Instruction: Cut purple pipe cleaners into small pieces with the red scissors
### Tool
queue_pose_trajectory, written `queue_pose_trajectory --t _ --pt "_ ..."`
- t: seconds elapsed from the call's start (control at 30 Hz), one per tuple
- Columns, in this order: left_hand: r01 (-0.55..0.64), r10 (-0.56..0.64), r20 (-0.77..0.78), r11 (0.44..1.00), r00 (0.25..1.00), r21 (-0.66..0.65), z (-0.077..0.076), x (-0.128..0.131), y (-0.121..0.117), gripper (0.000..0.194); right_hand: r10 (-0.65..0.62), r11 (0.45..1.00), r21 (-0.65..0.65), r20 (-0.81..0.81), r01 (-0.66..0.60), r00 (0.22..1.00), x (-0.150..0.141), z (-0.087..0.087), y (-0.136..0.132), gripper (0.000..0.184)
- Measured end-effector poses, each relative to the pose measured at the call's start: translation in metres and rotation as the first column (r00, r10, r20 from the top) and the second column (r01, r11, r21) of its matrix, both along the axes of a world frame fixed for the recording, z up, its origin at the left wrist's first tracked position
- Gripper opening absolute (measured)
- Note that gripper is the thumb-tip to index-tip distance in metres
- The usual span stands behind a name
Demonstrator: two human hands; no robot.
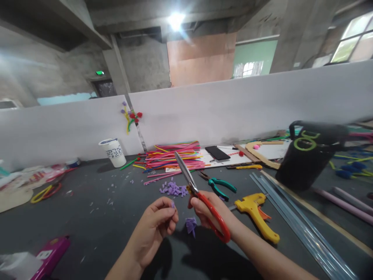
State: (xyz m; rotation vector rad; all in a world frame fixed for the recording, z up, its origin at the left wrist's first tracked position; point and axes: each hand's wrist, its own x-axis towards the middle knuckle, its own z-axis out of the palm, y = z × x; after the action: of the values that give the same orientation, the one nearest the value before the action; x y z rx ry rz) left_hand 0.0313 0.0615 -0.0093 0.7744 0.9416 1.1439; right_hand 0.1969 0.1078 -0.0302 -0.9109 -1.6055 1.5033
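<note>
Between thumb and fingertips, my left hand (pixel 157 223) pinches a small purple piece (pixel 173 204), most of it hidden by the fingers. My right hand (pixel 211 210) is wrapped round red-handled scissors (pixel 214 212), their blades pointing up and away and looking closed. On the dark table (pixel 122 206) between the hands lies a small purple bundle (pixel 191 225) of pipe cleaner. Just beyond them is a pile of short cut purple pieces (pixel 175 189). Teal-handled pliers (pixel 217 186) rest behind my right hand.
A yellow glue gun (pixel 258 216) and clear glue sticks (pixel 297 217) lie to the right, before a black jug (pixel 311 155). Coloured pipe cleaners (pixel 175 157), a black phone (pixel 217 153) and a white cup (pixel 113 153) stand towards the white partition (pixel 215 112). Yellow-and-red scissors (pixel 46 193) are left.
</note>
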Motion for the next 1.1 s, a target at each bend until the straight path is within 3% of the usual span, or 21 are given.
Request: queue_pose_trajectory --t 0.13,0.23,0.37,0.53,0.63,0.73,0.87,1.0,1.1 --pt "-0.029 0.030 -0.042 0.999 0.999 0.023 0.004 -0.009 -0.022 0.007 -0.032 0.998 0.056 0.087 0.027 0.996 0.000 0.014 -0.002 0.033" --pt "-0.018 0.027 -0.117 0.997 0.993 0.076 0.007 -0.011 -0.042 0.005 -0.021 0.998 0.058 0.102 0.015 0.995 -0.003 0.029 -0.019 0.027" --pt "-0.023 0.054 -0.197 0.987 0.979 0.157 0.011 -0.003 -0.070 0.007 0.040 0.999 0.020 0.077 -0.042 0.996 -0.011 0.041 -0.069 0.018" --pt "0.058 0.006 -0.324 0.981 0.946 0.187 0.021 0.008 -0.111 0.004 -0.017 1.000 0.000 0.055 0.017 0.998 -0.017 0.044 -0.133 0.014" --pt "0.122 -0.030 -0.433 0.975 0.901 0.187 0.027 0.010 -0.136 0.002 -0.042 0.997 0.075 0.130 0.033 0.991 -0.015 0.048 -0.158 0.005" --pt "0.200 -0.063 -0.506 0.954 0.861 0.223 0.034 0.009 -0.152 0.007 -0.124 0.968 0.244 0.249 0.062 0.961 -0.011 0.056 -0.175 0.002" --pt "0.278 -0.090 -0.563 0.926 0.821 0.257 0.048 0.004 -0.149 0.004 -0.224 0.910 0.406 0.295 0.090 0.929 -0.009 0.070 -0.179 0.004" --pt "0.337 -0.154 -0.544 0.906 0.825 0.254 0.066 0.001 -0.130 0.004 -0.217 0.910 0.403 0.260 0.099 0.941 -0.010 0.083 -0.162 0.004" --pt "0.328 -0.224 -0.394 0.918 0.892 0.221 0.069 0.001 -0.114 0.008 -0.193 0.926 0.364 0.233 0.098 0.953 -0.010 0.086 -0.146 0.002"
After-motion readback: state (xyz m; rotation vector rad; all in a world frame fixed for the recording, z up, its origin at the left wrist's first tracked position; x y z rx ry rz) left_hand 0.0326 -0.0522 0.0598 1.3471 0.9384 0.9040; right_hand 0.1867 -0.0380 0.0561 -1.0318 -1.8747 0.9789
